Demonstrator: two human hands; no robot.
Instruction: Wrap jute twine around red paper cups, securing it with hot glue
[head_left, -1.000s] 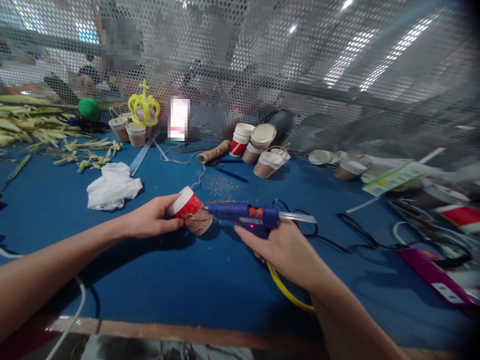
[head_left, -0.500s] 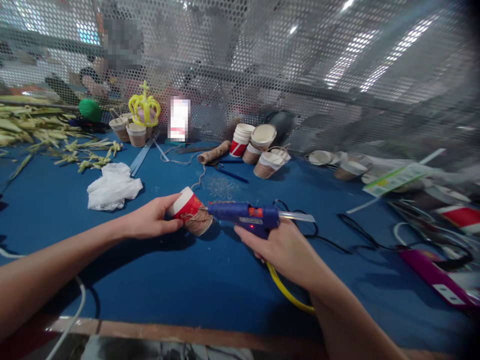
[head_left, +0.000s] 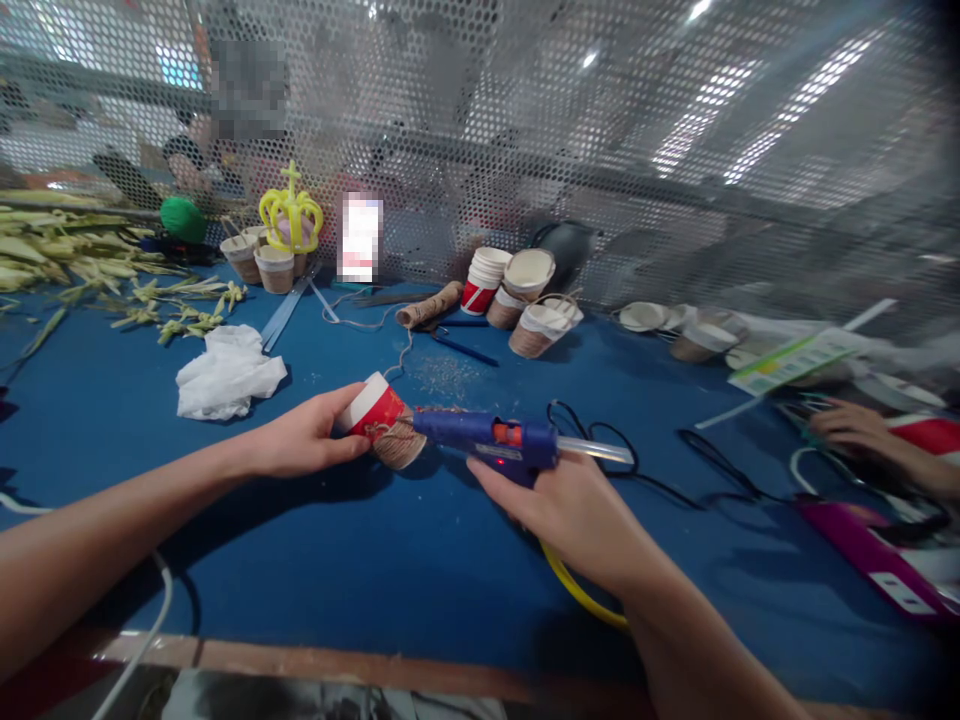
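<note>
My left hand (head_left: 319,432) grips a red and white paper cup (head_left: 381,412) by its rim end, with the cup tilted on its side. Brown twine (head_left: 399,445) is wrapped round the cup's lower part, and a strand runs back toward a twine roll (head_left: 429,305). In my right hand (head_left: 559,495) is a blue glue gun (head_left: 480,436), its red light on and a clear glue stick (head_left: 596,450) coming out of its rear. The gun's nozzle is at the twine-wrapped side of the cup; whether it touches cannot be told.
Behind stand twine-wrapped cups (head_left: 534,330), a yellow crown (head_left: 291,220) and a lit phone (head_left: 360,238). White tissue (head_left: 229,375) lies left, near husks (head_left: 56,245). At the right are black cable (head_left: 720,465), a purple power strip (head_left: 862,550) and another person's hand (head_left: 862,430).
Another person's hand has come into view at the right edge. The glue gun has tilted slightly; my left hand still holds the cup in almost the same place.
</note>
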